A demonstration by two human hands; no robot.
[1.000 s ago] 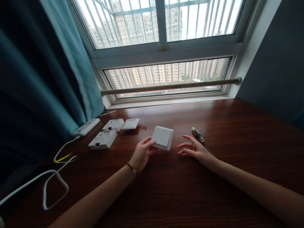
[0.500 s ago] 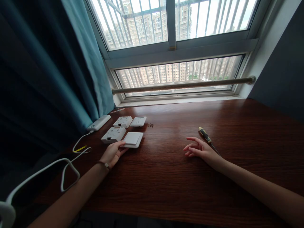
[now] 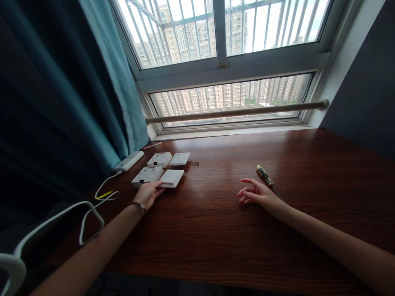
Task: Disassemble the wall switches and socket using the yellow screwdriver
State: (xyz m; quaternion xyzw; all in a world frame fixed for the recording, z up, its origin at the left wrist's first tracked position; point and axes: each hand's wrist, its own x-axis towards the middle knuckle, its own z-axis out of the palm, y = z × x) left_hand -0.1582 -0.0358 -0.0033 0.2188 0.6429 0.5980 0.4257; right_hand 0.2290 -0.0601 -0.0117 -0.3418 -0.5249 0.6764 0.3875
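My left hand grips the near left edge of a white wall switch, thumb on top and fingers underneath. The switch lies nearly flat, low over the table or touching it; I cannot tell which. Just left of it is a white mounting box. Behind these sit a second mounting box and a white socket panel, with a few small screws to its right. My right hand is open and empty, fingers loosely curved. Beside it lies a screwdriver, its shaft partly behind the hand.
A white power bank with a white cable and yellow tie lies at the left by the blue curtain. The brown wooden table reaches to the window, where a rail runs across.
My left hand has carried the wall switch from the middle leftward, to beside the near mounting box, and lowered it. My right hand has barely moved; the view has shifted slightly.
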